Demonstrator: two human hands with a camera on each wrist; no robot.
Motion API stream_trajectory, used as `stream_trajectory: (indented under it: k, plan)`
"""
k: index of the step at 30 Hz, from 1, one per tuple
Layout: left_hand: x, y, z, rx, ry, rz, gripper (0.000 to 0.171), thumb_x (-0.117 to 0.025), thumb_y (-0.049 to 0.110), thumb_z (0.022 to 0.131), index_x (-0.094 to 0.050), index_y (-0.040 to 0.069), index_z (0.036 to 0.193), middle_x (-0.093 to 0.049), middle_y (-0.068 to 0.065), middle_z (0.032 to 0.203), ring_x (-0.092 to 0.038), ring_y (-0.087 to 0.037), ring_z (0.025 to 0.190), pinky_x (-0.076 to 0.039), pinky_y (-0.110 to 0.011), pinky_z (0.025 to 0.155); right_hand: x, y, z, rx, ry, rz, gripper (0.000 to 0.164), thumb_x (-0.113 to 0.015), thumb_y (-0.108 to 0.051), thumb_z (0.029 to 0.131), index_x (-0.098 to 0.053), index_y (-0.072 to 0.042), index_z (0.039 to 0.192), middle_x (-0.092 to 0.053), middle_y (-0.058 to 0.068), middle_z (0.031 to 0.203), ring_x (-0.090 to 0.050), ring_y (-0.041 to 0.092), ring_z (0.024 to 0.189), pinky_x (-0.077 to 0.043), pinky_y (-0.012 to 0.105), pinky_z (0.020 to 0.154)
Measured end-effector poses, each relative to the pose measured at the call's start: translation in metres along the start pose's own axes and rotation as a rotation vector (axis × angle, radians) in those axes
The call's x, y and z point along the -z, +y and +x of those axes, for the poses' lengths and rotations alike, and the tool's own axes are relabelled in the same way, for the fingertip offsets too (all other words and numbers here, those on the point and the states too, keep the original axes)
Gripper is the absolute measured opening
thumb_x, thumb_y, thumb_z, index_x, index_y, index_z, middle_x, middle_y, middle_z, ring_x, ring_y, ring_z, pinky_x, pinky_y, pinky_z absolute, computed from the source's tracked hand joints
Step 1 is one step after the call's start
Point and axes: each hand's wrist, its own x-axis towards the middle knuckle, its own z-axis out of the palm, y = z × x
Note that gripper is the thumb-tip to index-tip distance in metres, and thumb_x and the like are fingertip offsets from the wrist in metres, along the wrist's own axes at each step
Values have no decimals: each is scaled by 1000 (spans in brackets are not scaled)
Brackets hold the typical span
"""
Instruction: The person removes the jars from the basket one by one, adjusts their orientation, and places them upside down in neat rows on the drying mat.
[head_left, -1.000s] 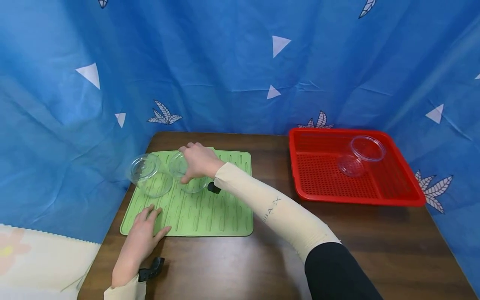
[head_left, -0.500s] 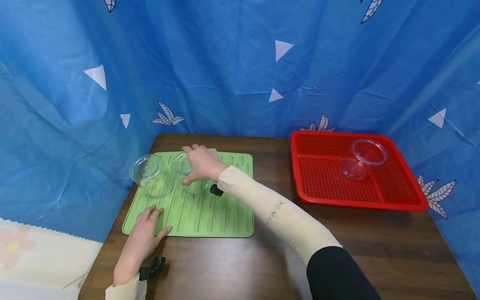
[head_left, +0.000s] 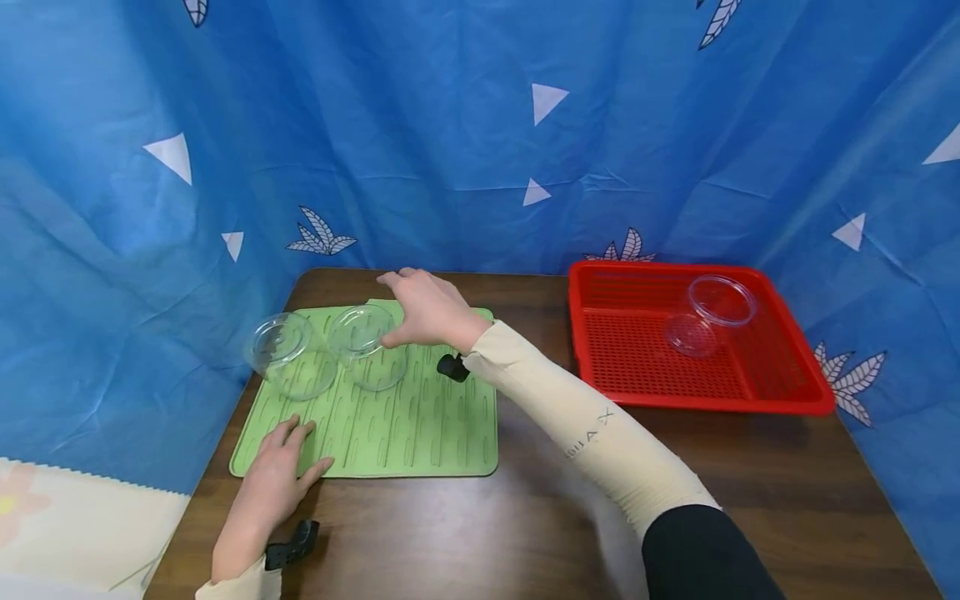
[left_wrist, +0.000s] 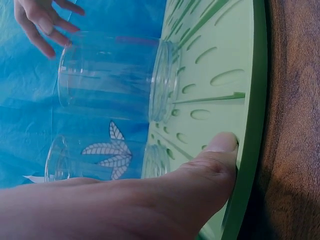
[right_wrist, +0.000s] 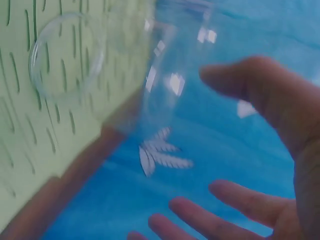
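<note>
Two clear plastic jars stand side by side on a light green ridged mat (head_left: 435,442): the left jar (head_left: 288,358) and the right jar (head_left: 363,342). In the left wrist view, the right jar (left_wrist: 110,75) has its ridged rim against the mat. My right hand (head_left: 433,310) is just right of that jar's top, thumb and fingers spread and holding nothing. A gap shows between the right hand (right_wrist: 260,165) and the jar (right_wrist: 170,75) in the right wrist view. My left hand (head_left: 270,483) rests on the mat's near left corner, its thumb (left_wrist: 215,155) on the edge.
A red plastic basket (head_left: 705,403) sits at the right back of the brown wooden table (head_left: 420,533). Inside it is another clear jar (head_left: 692,335), tilted. A blue patterned curtain (head_left: 465,125) hangs behind the table and along its sides.
My right hand has let go of the right jar and moved right and slightly up from it, with its fingers spreading. The jar stays on the mat. My left hand keeps its place.
</note>
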Motion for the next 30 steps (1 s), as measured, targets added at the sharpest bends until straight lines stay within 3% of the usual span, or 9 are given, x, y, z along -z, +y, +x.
stream_trajectory:
  k: [4,10,15,21,26,30]
  plan:
    - [-1,0,-1,-4,-4,11,69,-84,22,99,-53,-18,146,-41,-48,152,-41,-66,138,-45,-76,107,20,27,-24,22,143,104,78,-85,-40,95,-54,-11,161,-60,7,157,-58,27,141,-56,41,106]
    - [-1,1,0,8,-36,15,70,-81,24,102,-51,-17,149,-38,-47,155,-38,-66,141,-44,-76,108,56,84,-71,-51,343,249,65,-82,-34,99,-61,-8,154,-64,10,151,-61,30,135,-52,45,113]
    - [-1,-1,1,26,-64,17,73,-80,27,103,-48,-16,151,-35,-47,156,-36,-67,141,-41,-78,109,81,140,-116,-227,522,372,66,-84,-35,97,-63,-8,153,-68,12,146,-65,33,130,-57,51,106]
    - [-5,-1,2,22,-66,12,74,-82,27,101,-49,-16,151,-34,-47,155,-36,-67,139,-42,-78,107,91,207,-169,-498,667,439,80,-84,-44,96,-53,-11,162,-59,14,157,-56,36,140,-52,57,113]
    - [-4,-1,2,26,-79,2,74,-82,27,101,-48,-17,151,-34,-47,155,-36,-67,139,-42,-77,108,86,250,-203,-670,734,487,96,-84,-51,94,-39,-14,171,-46,13,168,-43,36,151,-45,60,119]
    - [-3,-2,3,49,-97,5,76,-81,29,102,-47,-16,152,-33,-46,156,-35,-68,139,-41,-78,107,77,276,-221,-780,729,526,108,-84,-50,94,-23,-13,175,-30,15,177,-29,39,160,-39,62,125]
